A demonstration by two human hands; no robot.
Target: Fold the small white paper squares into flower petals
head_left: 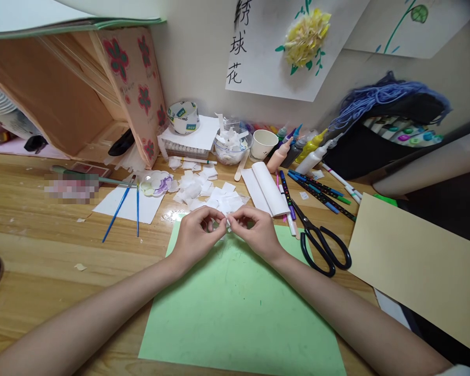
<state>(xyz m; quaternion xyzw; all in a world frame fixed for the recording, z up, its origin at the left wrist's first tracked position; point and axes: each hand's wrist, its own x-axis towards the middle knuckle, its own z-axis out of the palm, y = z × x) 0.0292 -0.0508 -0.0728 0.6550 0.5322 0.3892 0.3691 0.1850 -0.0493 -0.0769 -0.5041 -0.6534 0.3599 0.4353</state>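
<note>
Left hand (202, 231) and right hand (256, 230), fingers curled, are pinching a scrap (228, 223) over the far end of the sheet (238, 308), probably for fine control, while the paper pile (192, 187) is lying just beyond, presumably for easy reach

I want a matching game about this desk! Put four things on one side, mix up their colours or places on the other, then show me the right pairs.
1. hands
2. scissors
3. scraps
4. brushes

A. white, in a loose pile
B. thin and blue
C. close together above the green sheet
D. with black handles

Right pairs: 1-C, 2-D, 3-A, 4-B
</note>
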